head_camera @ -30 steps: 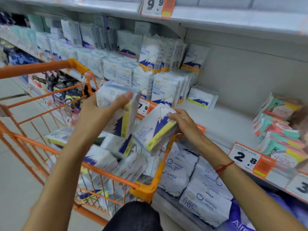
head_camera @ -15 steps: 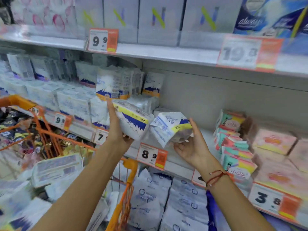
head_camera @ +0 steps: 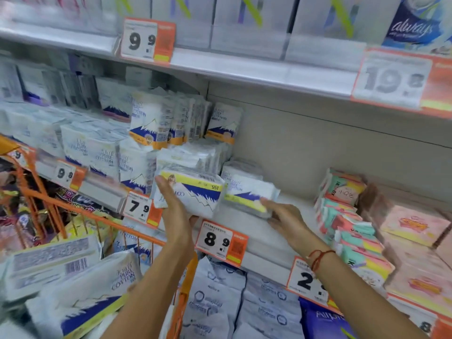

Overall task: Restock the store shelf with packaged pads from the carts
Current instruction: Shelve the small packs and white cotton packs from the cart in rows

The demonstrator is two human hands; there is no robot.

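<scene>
Head view: left hand (head_camera: pixel 177 216) grips a yellow-banded pad pack (head_camera: pixel 193 192) from below, fingers curled round its left end, at the shelf (head_camera: pixel 256 231) front edge. Right hand (head_camera: pixel 286 216) holds a second pack (head_camera: pixel 247 194) resting on the shelf. Orange cart (head_camera: pixel 181 302) stands lower left.

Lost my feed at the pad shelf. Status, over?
Left hand grips a yellow-striped pad pack at the shelf edge. Right hand sets a second pack on the shelf. Nothing blocking.
</scene>
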